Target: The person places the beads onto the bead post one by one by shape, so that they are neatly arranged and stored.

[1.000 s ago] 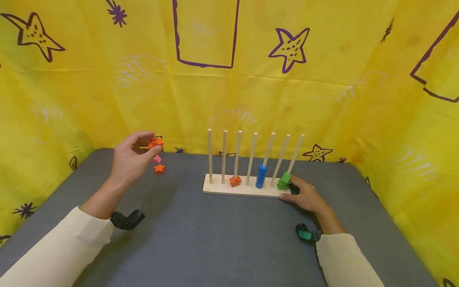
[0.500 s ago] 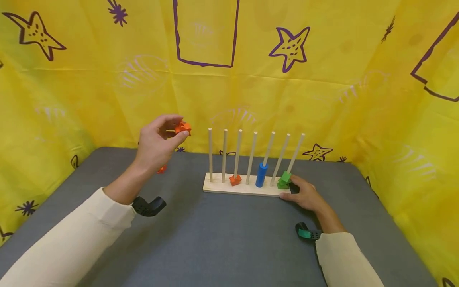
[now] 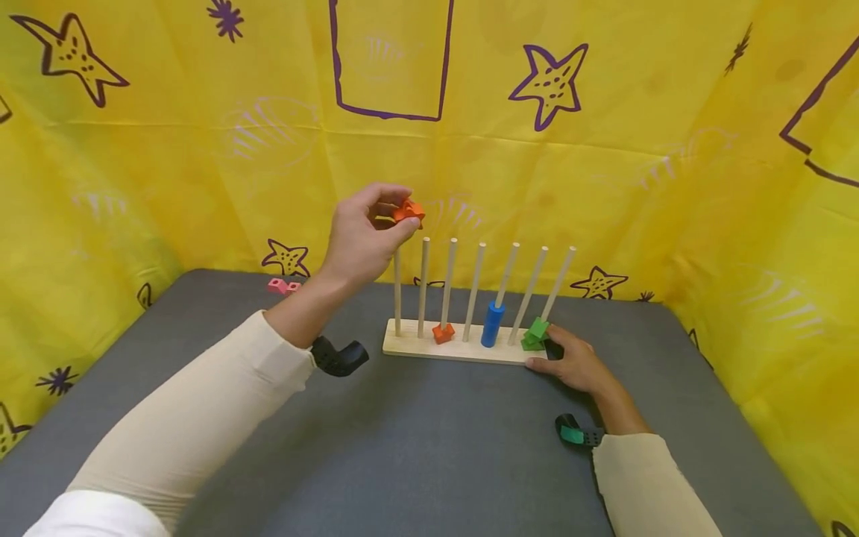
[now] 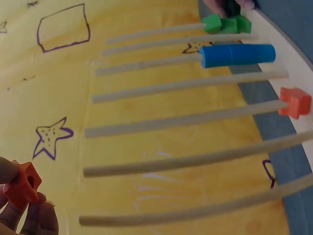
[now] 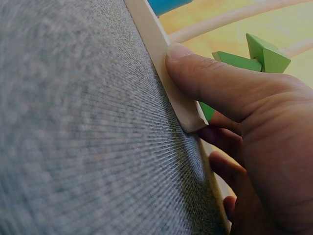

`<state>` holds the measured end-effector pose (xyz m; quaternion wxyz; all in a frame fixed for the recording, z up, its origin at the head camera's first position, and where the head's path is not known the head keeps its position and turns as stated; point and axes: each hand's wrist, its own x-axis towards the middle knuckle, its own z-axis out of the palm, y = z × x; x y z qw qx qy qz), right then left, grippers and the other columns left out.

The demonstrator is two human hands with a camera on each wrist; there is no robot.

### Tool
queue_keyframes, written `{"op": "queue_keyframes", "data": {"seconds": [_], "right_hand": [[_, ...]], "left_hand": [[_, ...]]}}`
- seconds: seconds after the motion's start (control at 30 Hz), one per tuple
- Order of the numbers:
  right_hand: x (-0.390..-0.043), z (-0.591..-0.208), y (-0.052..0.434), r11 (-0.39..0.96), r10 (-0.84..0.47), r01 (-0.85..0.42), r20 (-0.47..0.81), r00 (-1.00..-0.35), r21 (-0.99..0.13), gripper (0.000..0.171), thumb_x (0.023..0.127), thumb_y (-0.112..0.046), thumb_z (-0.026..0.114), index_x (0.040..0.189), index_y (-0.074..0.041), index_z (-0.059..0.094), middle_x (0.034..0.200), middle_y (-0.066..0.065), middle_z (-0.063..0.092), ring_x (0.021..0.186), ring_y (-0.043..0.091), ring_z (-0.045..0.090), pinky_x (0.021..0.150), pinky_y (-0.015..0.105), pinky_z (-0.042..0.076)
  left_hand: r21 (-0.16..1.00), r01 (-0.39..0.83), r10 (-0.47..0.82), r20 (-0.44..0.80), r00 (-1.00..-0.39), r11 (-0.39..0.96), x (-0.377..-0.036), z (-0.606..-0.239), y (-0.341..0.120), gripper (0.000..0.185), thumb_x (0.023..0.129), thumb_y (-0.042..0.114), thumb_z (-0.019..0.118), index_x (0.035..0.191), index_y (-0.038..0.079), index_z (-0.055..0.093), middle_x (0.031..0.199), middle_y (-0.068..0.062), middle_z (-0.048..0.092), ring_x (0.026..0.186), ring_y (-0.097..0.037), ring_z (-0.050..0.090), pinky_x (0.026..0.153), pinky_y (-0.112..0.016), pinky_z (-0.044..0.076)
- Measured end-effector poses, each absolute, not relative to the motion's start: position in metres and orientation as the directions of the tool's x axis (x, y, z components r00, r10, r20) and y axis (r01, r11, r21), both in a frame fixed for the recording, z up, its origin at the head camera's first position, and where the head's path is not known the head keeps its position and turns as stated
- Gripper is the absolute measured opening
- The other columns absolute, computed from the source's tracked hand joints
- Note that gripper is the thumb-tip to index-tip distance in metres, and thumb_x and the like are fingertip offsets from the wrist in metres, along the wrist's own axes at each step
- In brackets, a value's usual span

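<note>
the left hand (image 3: 365,242) pinches an orange star (image 3: 408,212) between thumb and fingertips, raised just above the tip of the leftmost peg (image 3: 397,287); the pinch at the star's edges seems meant to leave its middle free, though no hole shows in these views. in the left wrist view the star (image 4: 22,184) sits at the fingertips, well clear of the peg tips. the right hand (image 3: 573,365) rests at the rack's (image 3: 456,349) right end, at about 3 o'clock from it, thumb along the front edge of the wooden base (image 5: 164,58) and fingers curled round the corner behind, a grip that looks meant to keep the rack from sliding or tipping. seven pegs stand in a row on the rack. a second orange star (image 3: 441,333) lies at the foot of the third peg, a blue cylinder (image 3: 492,325) is threaded on the fifth, and green pieces (image 3: 535,333) sit at the foot of the last ones, just beside the right hand's fingers; like colours seem to be kept on one peg. pink pieces (image 3: 283,286) lie on the grey table (image 3: 429,447) at about 9 o'clock from the rack, near the yellow curtain (image 3: 201,149) that walls the table in.
</note>
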<state>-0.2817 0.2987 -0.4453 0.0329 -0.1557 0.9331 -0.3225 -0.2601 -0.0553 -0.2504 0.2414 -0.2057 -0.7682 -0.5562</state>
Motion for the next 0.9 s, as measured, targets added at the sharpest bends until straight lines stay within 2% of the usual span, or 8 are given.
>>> {"op": "queue_keyframes", "data": {"seconds": [0.57, 0.9], "right_hand": [[-0.281, -0.444, 0.298, 0.743, -0.309, -0.261, 0.03, -0.951, -0.617, 0.083, 0.082, -0.045, 0.075, 0.144, -0.001, 0.041, 0.145, 0.024, 0.039, 0.134, 0.045, 0.03, 0.104, 0.064, 0.021], [-0.282, -0.445, 0.299, 0.744, -0.308, -0.263, 0.035, -0.951, -0.614, 0.083, 0.082, -0.046, 0.074, 0.144, -0.001, 0.041, 0.146, 0.024, 0.038, 0.134, 0.045, 0.03, 0.105, 0.064, 0.021]], "left_hand": [[0.839, 0.474, 0.071, 0.473, -0.878, 0.267, -0.285, -0.259, -0.015, 0.033, 0.085, -0.002, 0.071, 0.117, -0.001, 0.063, 0.105, -0.01, 0.061, 0.086, -0.023, 0.06, 0.075, -0.028, 0.054], [0.845, 0.472, 0.094, 0.464, -0.881, 0.252, -0.288, -0.268, -0.006, 0.037, 0.083, -0.004, 0.073, 0.118, -0.001, 0.062, 0.099, -0.01, 0.061, 0.084, -0.022, 0.061, 0.073, -0.028, 0.054]]}}
